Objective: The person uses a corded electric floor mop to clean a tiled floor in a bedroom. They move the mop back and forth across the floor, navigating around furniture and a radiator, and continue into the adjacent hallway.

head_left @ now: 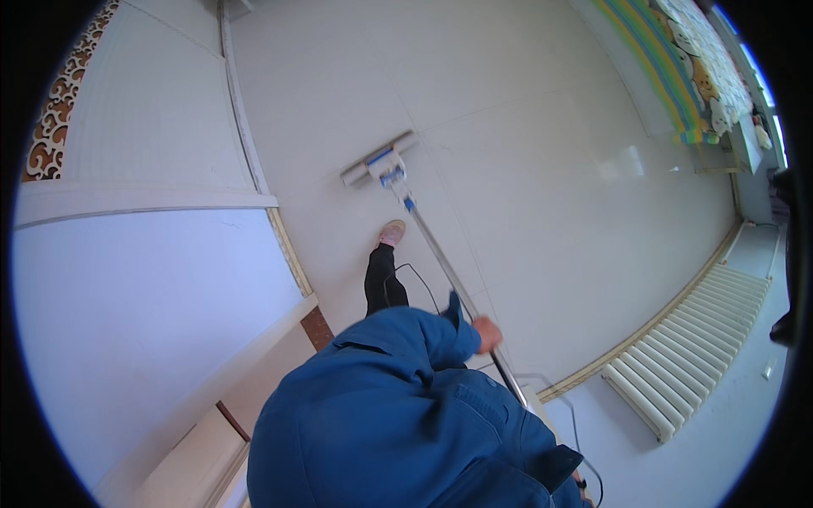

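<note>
Tiled floor (pixel 550 186) leaves open room through the middle, edged at left by a pale wall (pixel 152 296) and at near right by tan skirting (pixel 584 373) beside a ribbed white radiator (pixel 690 351). A flat-headed mop (pixel 436 254) slants from near centre to far left, its head on the tiles beyond a pinkish shoe (pixel 392 232). The left hand (pixel 488 335) is closed around its pole; I cannot tell the state of the right hand behind its sleeve.

A deep blue jacket (pixel 339 423) with stitched seams covers the torso, its long sleeve (pixel 440 343) ending just beside the left hand (pixel 489 336). Ahead and left of that hand show a black trouser leg (pixel 383 281) and pinkish shoe (pixel 392 233).
</note>
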